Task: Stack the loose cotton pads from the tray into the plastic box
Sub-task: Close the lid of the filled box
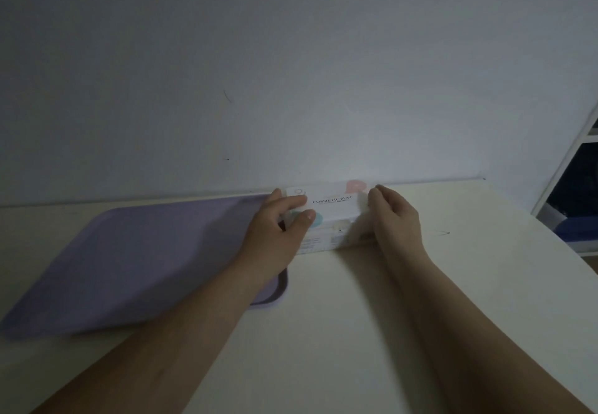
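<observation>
A plastic box (333,210) with a white label reading "COSMETIC PUFF" stands on the table against the wall. My left hand (278,229) grips its left end, with the thumb on the front and fingers on the top. My right hand (393,216) holds its right end with curled fingers. To the left lies a purple tray (129,261); its surface shows no cotton pads. The box lid looks closed, and its contents are hidden.
The cream table (388,316) runs up to a pale wall (291,74). A white shelf unit (569,187) with dark items stands off the table's right edge. The scene is dim.
</observation>
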`<state>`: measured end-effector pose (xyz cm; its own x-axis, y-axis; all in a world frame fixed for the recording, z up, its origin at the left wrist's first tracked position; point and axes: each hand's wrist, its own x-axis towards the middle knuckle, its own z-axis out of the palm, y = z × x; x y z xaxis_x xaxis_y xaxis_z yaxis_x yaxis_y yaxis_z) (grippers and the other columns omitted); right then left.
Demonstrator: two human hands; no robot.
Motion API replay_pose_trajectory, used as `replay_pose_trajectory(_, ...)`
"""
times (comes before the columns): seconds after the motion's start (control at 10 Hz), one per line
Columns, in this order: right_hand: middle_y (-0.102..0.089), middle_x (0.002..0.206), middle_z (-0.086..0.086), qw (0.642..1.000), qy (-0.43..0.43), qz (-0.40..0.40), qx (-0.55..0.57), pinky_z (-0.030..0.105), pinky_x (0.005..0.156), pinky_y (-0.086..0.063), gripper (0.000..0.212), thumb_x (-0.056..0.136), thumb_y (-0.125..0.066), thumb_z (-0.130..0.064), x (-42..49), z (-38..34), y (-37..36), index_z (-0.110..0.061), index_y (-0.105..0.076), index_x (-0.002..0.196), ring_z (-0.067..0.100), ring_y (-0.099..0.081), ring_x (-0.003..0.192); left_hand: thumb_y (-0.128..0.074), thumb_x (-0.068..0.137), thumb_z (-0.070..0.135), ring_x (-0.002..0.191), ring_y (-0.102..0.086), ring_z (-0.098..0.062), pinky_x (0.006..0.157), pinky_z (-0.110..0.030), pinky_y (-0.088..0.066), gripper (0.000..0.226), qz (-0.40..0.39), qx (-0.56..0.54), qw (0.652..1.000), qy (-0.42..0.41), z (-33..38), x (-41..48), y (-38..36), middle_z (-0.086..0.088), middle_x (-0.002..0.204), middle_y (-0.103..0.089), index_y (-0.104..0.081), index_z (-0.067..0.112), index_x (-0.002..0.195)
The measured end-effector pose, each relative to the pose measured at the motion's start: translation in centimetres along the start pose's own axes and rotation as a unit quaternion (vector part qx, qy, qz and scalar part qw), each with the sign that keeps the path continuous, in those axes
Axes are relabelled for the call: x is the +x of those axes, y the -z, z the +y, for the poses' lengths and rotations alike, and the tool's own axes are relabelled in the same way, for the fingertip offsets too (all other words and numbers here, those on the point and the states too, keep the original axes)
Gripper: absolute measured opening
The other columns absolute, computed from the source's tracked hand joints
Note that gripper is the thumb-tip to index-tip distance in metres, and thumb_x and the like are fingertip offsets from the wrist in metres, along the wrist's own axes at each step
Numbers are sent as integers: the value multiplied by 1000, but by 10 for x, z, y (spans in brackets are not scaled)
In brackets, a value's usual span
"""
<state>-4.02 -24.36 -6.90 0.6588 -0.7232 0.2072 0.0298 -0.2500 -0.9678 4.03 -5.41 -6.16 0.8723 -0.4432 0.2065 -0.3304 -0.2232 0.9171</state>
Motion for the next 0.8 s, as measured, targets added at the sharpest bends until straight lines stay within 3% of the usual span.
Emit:
replay_pose_trajectory(0.1, -64, 132, -7, 1000, -11, -17, -23, 42, 113, -43, 49, 98, -47, -49, 3, 0, -2, -18, -62, 133, 12, -57, 125, -68, 97, 33, 148, -37, -6, 124, -34, -31, 26, 19, 23, 1000, -10, 0, 8, 0, 4, 162, -38, -70, 32, 123)
replay_pose_trajectory(0.2, -47, 158, 0, 999, -16, -31, -42, 39, 123, -32, 64, 102, -46, -53, 0, -5, -4, -15, -44, 153, 19, -42, 146, -66, 98, 34, 142, -46, -9, 123, -36, -34, 32, 31, 34, 999, -13, -1, 16, -1, 2, 153, -52, -69, 26, 128)
replay_pose_trajectory(0.3, -39, 163, 2, 999, -5, -28, -41, 34, 122, -27, 66, 105, -43, -51, -3, -7, -5, -12, -35, 158, 18, -36, 150, -56, 103, 36, 129, -59, -14, 112, -31, -43, 37, 37, 37, 999, 2, 0, 10, 7, 2, 142, -62, -62, 24, 137)
replay_pose_trajectory(0.4, -35, 166, 1, 996, 31, 1, -78, 34, 124, -25, 65, 106, -42, -50, -7, -10, -5, -15, -31, 160, 17, -32, 152, -51, 106, 35, 117, -64, -16, 91, -24, -44, 31, 48, 35, 998, -4, -5, -2, 27, 5, 128, -68, -62, 23, 133)
replay_pose_trajectory(0.5, -35, 165, -1, 979, 129, 25, -153, 38, 125, -27, 61, 106, -44, -46, -16, -18, -11, -17, -34, 158, 14, -30, 153, -58, 102, 36, 121, -62, -13, 97, -29, -48, 36, 50, 53, 997, 4, -18, -12, 55, 4, 133, -65, -61, 24, 136)
replay_pose_trajectory(0.6, -47, 158, 7, 928, 293, 30, -231, 50, 120, -37, 46, 103, -54, -31, -30, -28, -26, -12, -54, 145, 22, -39, 150, -63, 99, 33, 126, -58, -13, 107, -35, -47, 38, 66, 109, 992, -8, -31, -22, 79, 4, 135, -62, -61, 24, 137)
replay_pose_trajectory(0.7, -61, 144, 7, 881, 409, -20, -239, 45, 114, -44, 34, 97, -62, -23, -52, -33, -47, -11, -69, 128, 24, -51, 141, -65, 98, 28, 130, -56, -16, 112, -36, -43, 40, 85, 172, 980, -46, -39, -32, 91, 4, 142, -60, -61, 19, 137)
replay_pose_trajectory(0.8, -70, 129, 2, 885, 413, -81, -198, 37, 105, -51, 27, 95, -63, -23, -74, -44, -60, -14, -75, 116, 17, -62, 128, -68, 96, 27, 132, -55, -18, 113, -35, -43, 41, 100, 204, 970, -82, -45, -31, 100, 1, 142, -61, -62, 17, 135)
